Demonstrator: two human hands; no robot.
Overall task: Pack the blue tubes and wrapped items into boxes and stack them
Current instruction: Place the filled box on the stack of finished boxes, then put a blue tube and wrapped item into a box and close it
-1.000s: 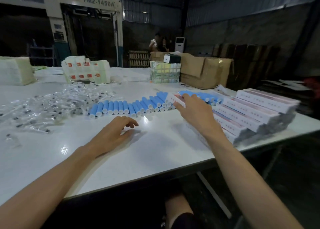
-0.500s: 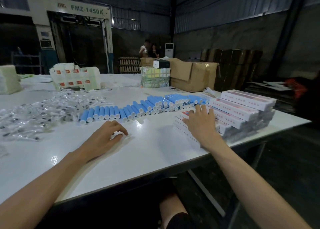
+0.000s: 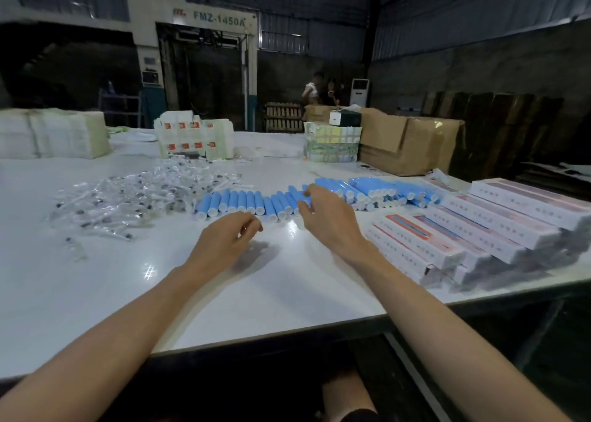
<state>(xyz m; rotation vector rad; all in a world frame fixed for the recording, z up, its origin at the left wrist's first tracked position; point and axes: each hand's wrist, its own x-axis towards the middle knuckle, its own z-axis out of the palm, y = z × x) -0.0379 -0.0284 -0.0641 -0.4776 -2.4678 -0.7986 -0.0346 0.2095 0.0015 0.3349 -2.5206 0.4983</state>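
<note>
White table (image 3: 287, 293) with tubes (image 3: 243, 201), boxes (image 3: 499, 226)

I see my left grip (image 3: 224, 239) low over the white bench (image 3: 96, 293), fingers loosely curled and holding nothing, just short of the row of blue tubes (image 3: 243, 201) lying side by side across the middle. My right grip (image 3: 329, 217) reaches onto that row, fingertips touching a tube. Clear wrapped items (image 3: 128, 198) lie heaped toward the left edge. Printed boxes (image 3: 499, 226) are stacked along the right edge.
</note>
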